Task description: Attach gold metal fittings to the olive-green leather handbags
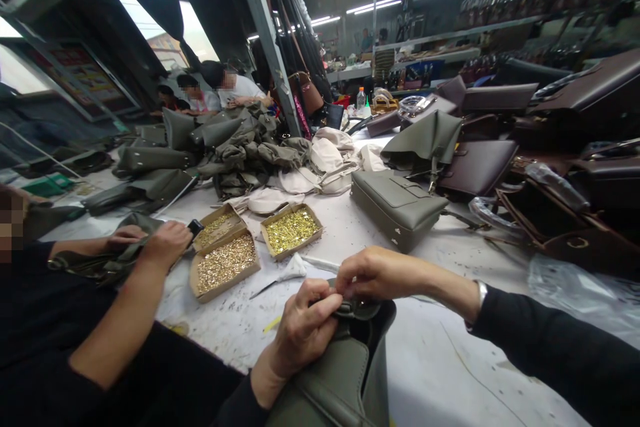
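My left hand (303, 327) grips the top edge of an olive-green leather bag (340, 373) that rests at the near edge of the white table (440, 360). My right hand (375, 273) pinches a small dark fitting (357, 308) at the bag's top, fingertips close to the left thumb. Whether a small piece sits between the fingers cannot be told. Three open cardboard boxes of gold-coloured metal pieces (225, 263) (291, 230) (215, 221) lie just beyond my hands.
A co-worker's hands (165, 243) on my left hold a green piece and a dark tool. A finished green bag (397, 203) stands mid-table. Heaps of green parts (235, 147), cream pieces (325, 160) and brown bags (550, 147) crowd the far and right sides. People sit farther back.
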Available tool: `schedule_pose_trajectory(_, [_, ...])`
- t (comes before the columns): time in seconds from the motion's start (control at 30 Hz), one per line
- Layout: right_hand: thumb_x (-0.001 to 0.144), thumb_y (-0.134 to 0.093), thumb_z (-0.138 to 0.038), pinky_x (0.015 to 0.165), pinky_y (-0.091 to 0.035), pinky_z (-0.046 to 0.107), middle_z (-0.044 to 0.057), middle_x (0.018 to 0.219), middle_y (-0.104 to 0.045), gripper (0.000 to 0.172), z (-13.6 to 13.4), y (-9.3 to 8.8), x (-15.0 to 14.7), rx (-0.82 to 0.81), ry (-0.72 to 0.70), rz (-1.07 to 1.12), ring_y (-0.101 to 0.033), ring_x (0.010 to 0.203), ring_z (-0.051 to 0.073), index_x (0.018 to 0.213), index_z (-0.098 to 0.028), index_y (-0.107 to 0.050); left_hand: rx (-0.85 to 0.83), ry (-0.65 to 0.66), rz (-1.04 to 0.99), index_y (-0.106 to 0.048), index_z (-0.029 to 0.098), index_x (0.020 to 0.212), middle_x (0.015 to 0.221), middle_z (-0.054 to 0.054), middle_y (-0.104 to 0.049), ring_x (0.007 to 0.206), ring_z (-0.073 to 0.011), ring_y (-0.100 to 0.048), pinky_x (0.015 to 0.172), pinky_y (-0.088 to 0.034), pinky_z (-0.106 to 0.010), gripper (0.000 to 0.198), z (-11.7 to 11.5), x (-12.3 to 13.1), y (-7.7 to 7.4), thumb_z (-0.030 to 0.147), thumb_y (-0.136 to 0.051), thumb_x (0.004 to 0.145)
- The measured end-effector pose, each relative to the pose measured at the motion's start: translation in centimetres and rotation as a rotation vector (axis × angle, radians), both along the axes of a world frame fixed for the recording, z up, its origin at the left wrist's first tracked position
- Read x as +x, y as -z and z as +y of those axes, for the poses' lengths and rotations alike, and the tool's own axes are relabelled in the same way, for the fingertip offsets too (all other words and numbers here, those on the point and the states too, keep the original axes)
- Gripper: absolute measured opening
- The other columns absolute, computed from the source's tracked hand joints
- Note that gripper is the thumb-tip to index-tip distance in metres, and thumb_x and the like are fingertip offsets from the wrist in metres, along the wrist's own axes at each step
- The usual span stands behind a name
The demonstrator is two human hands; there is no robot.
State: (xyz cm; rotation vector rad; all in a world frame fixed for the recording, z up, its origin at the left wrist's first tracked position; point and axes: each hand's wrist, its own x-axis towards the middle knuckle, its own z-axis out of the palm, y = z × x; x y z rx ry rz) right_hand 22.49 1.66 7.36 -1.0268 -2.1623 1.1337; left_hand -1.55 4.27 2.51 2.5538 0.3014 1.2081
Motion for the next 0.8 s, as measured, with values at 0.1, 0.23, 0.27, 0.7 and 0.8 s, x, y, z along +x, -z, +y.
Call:
schedule_pose_trajectory(0.1, [0.093,-0.061,-0.015,0.073,-0.044,0.022,0.002,0.089,-0.072,0.015,-0.2,-0.4,-0.4,0.111,-0.007,-0.05,-0.062,0.078,0.013,0.098,-0.018,-0.074,-0.002,-0.004,0.007,-0.061,0.022,0.118,0.099,-0.005,-0.057,0.081,-0.0133,-0.061,0.068,-0.057,-0.023,0.043,0.0,0.1,0.1,-0.003,-0.056,0.083])
schedule_pose_trajectory(0.23, [0.085,-0.058,-0.001,0.068,-0.04,0.021,0.001,0.086,-0.067,0.022,-0.3,-0.7,-0.6,0.177,-0.038,-0.122,-0.056,0.073,0.012,0.093,-0.018,-0.069,0.001,-0.001,0.022,-0.062,0.021,0.116,0.098,-0.006,-0.057,0.08,-0.0138,-0.061,0.066,-0.056,-0.023,0.042,0.0,0.1,0.1,-0.003,-0.055,0.082])
schedule_pose_trajectory(0.27, [0.084,-0.058,0.0,0.067,-0.04,0.021,0.0,0.086,-0.066,0.023,-0.2,-0.7,-0.7,0.178,-0.047,-0.131,-0.055,0.072,0.012,0.093,-0.018,-0.069,0.0,-0.004,0.023,-0.062,0.021,0.116,0.098,-0.006,-0.057,0.08,-0.014,-0.061,0.067,-0.056,-0.023,0.042,0.0,0.1,0.1,-0.003,-0.055,0.082])
schedule_pose_trajectory(0.7, [0.097,-0.054,-0.015,0.071,-0.039,0.024,0.001,0.084,-0.06,0.014,-0.4,-0.9,-1.3,0.172,-0.065,-0.247,-0.052,0.074,0.014,0.089,-0.018,-0.064,-0.024,0.0,0.036,-0.062,0.022,0.118,0.101,-0.007,-0.061,0.086,-0.0159,-0.064,0.07,-0.059,-0.025,0.042,-0.1,0.1,0.0,-0.001,-0.056,0.083])
schedule_pose_trajectory(0.8, [0.098,-0.052,-0.017,0.071,-0.039,0.025,0.002,0.085,-0.062,0.015,-0.3,-0.5,-1.4,0.175,-0.059,-0.26,-0.054,0.075,0.014,0.09,-0.018,-0.064,-0.016,0.012,0.041,-0.062,0.022,0.118,0.1,-0.007,-0.061,0.084,-0.0157,-0.063,0.07,-0.058,-0.025,0.042,-0.1,0.0,0.2,-0.001,-0.056,0.083])
